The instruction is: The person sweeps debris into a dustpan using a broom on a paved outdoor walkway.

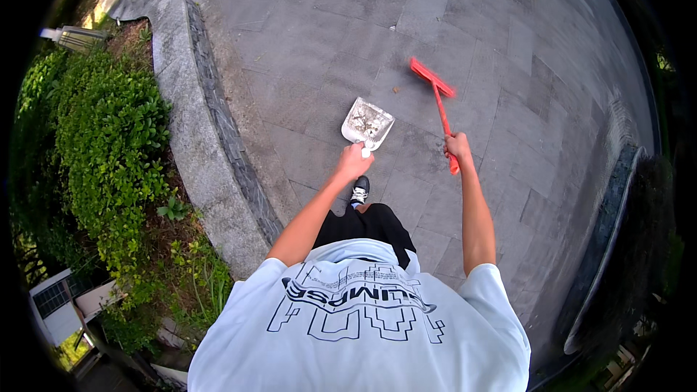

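My left hand [353, 160] is closed around the handle of a white dustpan [354, 128]. Bits of dirt and debris lie in the pan, whose open edge points away from me. In my right hand [457, 145] is the handle of a red broom [441, 110], with fingers wrapped round it. The broom's head is out ahead, to the right of the dustpan, slightly blurred. A small brown scrap [396, 89] lies on the paving between the broom head and the dustpan.
Grey stone paving [327, 43] spreads ahead and to the right. A curved stone ledge [196, 123] runs along the left, with green shrubs [109, 131] behind it. Another low wall edge [606, 239] stands at the far right. My shoe [360, 189] is just below the dustpan.
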`<act>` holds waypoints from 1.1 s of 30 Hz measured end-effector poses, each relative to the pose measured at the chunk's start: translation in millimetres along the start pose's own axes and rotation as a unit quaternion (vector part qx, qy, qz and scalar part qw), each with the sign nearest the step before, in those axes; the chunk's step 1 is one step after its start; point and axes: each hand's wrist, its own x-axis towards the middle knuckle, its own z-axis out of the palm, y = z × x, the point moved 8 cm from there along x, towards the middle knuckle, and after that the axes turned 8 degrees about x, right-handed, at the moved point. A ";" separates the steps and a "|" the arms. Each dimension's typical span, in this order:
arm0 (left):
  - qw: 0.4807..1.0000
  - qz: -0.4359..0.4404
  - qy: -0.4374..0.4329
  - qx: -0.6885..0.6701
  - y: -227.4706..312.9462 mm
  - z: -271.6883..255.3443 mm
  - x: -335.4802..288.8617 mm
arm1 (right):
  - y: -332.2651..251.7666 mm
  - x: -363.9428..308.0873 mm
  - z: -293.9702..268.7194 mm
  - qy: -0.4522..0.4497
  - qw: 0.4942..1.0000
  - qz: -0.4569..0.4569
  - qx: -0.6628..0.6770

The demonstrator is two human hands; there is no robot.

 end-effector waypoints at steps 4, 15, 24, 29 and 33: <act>0.991 -0.076 -0.112 0.006 61.3 6.8 23.0 | -3.5 42.5 25.6 0.013 0.999 0.023 -0.045; 0.992 -0.090 -0.087 -0.002 40.5 -23.1 78.0 | -14.9 -98.3 -4.1 -0.144 0.985 0.048 -0.076; 0.986 -0.080 0.005 -0.144 -10.3 -91.7 23.9 | -79.9 -144.9 -35.8 -0.142 0.981 0.113 0.071; 0.973 -0.143 0.014 -0.183 -33.1 -136.7 33.0 | -146.6 -93.5 24.8 -0.140 0.987 0.069 0.037; 0.958 -0.169 0.079 -0.217 -58.8 -167.6 49.2 | -205.6 -29.8 99.8 -0.156 0.985 -0.012 -0.067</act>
